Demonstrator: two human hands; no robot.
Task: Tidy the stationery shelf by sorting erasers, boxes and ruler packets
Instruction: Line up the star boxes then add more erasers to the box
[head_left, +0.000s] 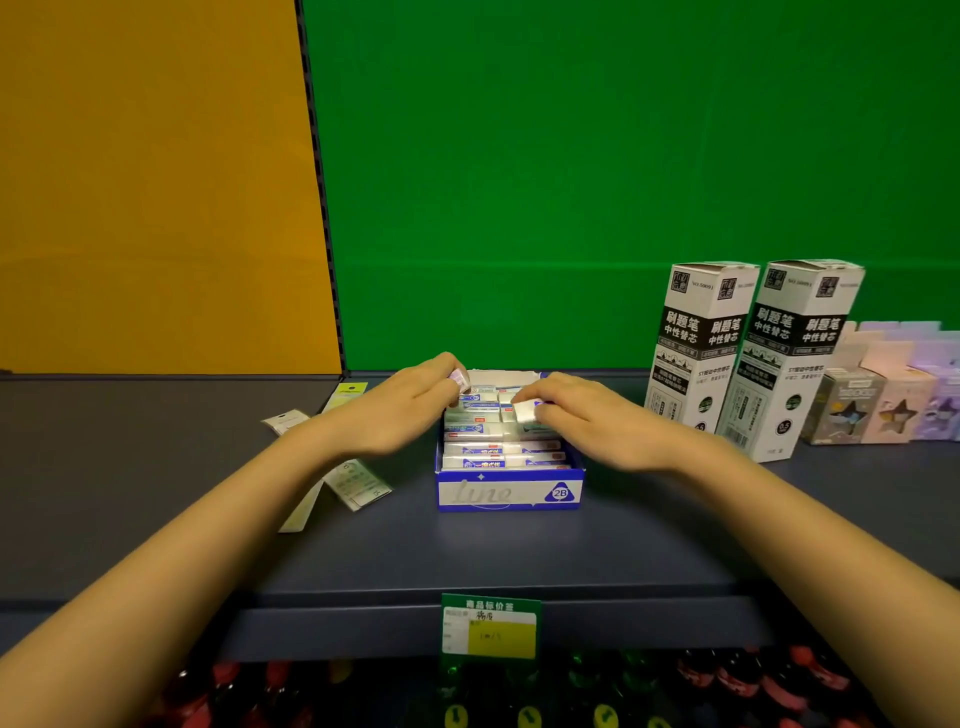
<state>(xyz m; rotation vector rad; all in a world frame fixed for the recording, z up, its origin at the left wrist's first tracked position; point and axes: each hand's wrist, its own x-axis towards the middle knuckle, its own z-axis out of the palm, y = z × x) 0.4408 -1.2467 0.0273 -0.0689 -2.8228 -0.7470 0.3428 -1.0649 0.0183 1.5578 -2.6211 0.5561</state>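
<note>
A blue and white eraser box (509, 493) stands open on the dark shelf (156, 467), filled with several wrapped erasers in rows. My left hand (405, 410) is at the box's back left corner and pinches a small eraser (460, 382) between its fingertips. Over the box's right side, my right hand (587, 421) pinches a white eraser (524, 410). Flat ruler packets (358, 480) lie on the shelf to the left, partly hidden under my left forearm.
Two tall black and white refill boxes (748, 353) stand upright right of the eraser box. Small pastel boxes (883, 400) sit at the far right. A green price tag (491, 626) hangs on the shelf's front edge. Bottles fill the shelf below.
</note>
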